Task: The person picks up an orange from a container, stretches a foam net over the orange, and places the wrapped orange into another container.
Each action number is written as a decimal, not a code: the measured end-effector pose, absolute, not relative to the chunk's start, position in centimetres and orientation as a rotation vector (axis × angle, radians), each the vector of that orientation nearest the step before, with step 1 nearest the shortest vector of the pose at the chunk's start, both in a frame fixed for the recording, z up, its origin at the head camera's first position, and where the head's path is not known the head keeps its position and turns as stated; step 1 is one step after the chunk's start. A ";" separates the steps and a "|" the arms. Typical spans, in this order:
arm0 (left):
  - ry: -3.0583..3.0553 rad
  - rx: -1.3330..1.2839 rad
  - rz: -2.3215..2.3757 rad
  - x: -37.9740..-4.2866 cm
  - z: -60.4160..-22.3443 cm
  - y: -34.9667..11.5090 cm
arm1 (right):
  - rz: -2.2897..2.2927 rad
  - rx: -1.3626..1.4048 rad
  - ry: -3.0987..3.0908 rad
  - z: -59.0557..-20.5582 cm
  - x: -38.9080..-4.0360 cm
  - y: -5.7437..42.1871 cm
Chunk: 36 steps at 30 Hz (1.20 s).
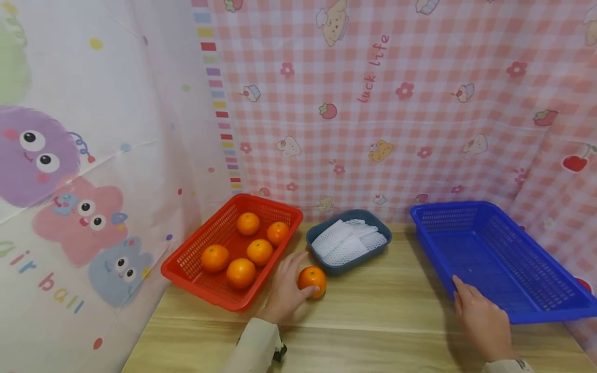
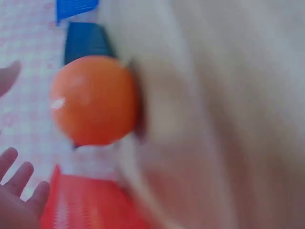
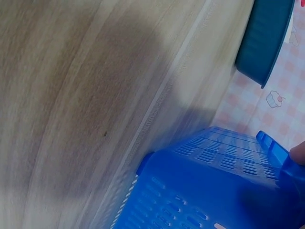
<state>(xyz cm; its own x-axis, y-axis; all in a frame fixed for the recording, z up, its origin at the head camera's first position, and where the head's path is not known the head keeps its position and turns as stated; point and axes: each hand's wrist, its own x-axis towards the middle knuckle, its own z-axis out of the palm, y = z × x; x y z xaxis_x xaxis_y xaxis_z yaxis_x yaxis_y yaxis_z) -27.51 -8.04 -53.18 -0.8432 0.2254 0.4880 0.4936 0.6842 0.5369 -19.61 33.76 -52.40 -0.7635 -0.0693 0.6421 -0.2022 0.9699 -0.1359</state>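
A single orange [image 1: 312, 282] stands on the wooden table, to the right of the red basket [image 1: 238, 306]. My left hand [image 1: 285, 290] is beside this orange, fingers spread. In the left wrist view, its fingers [image 2: 19, 177] show a gap from the orange [image 2: 95, 100]. Several more oranges [image 1: 241, 273] lie inside the red basket. With my right hand [image 1: 482, 318] I grip the near left rim of the blue basket [image 1: 480, 228]; only a fingertip [image 3: 299, 153] shows at that rim in the right wrist view.
Behind the loose orange, a dark teal tray [image 1: 347, 267] holds white foam net sleeves [image 1: 350, 241]. A pink checked cloth [image 1: 354, 134] hangs along the back, and a white printed cloth [image 1: 140, 207] on the left. Bare wooden table [image 1: 387, 305] lies between my hands.
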 end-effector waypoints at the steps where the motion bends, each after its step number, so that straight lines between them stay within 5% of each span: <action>1: -2.496 -0.575 -0.919 -27.5 -52.6 -8.3 | 0.257 0.186 -2.438 -52.4 -19.6 33.8; 9: -2.484 -0.530 -0.702 -28.2 -50.3 -11.2 | 0.252 0.178 -2.444 -52.4 -19.4 33.9; 36: -2.832 -0.367 -1.197 -28.5 -49.6 -16.3 | 0.372 0.025 -2.528 -51.4 -19.4 32.8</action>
<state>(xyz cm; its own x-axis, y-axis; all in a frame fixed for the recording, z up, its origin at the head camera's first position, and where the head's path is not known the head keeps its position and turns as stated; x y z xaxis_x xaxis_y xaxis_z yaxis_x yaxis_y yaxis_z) -28.50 -16.26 -49.65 -0.9709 0.1995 0.1325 0.2341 0.6733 0.7013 -19.40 32.75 -51.43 -0.8330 0.0628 0.5497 -0.0983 0.9609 -0.2587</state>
